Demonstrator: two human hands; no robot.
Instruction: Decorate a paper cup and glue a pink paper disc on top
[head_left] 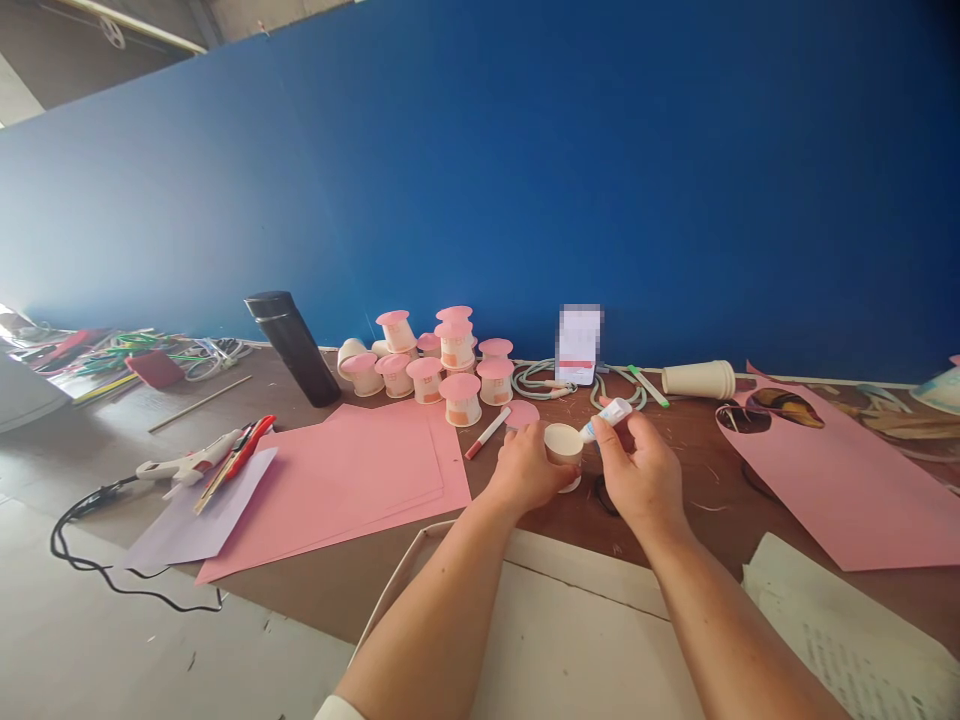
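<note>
A white paper cup [564, 440] is gripped from its left side by my left hand [525, 465]. In my right hand [645, 465] is a small white glue bottle [609, 417], tilted so that its tip meets or nearly meets the cup's right rim; I cannot tell whether they touch. Behind the cup lies a round pink paper disc [523, 413], partly hidden by my left hand. A red-and-white marker [487, 433] rests left of the disc. Several paper cups with pink disc roofs and drawn windows [460, 400] stand grouped beyond it.
Pink paper sheets [360, 470], a red utility knife [236, 462] and a glue gun [187, 465] lie left, near a black flask [292, 350]. A phone [578, 345] leans on the blue wall [525, 180]. Stacked cups [697, 380] and cut pink paper [870, 480] lie right. An open box [577, 640] is below my arms.
</note>
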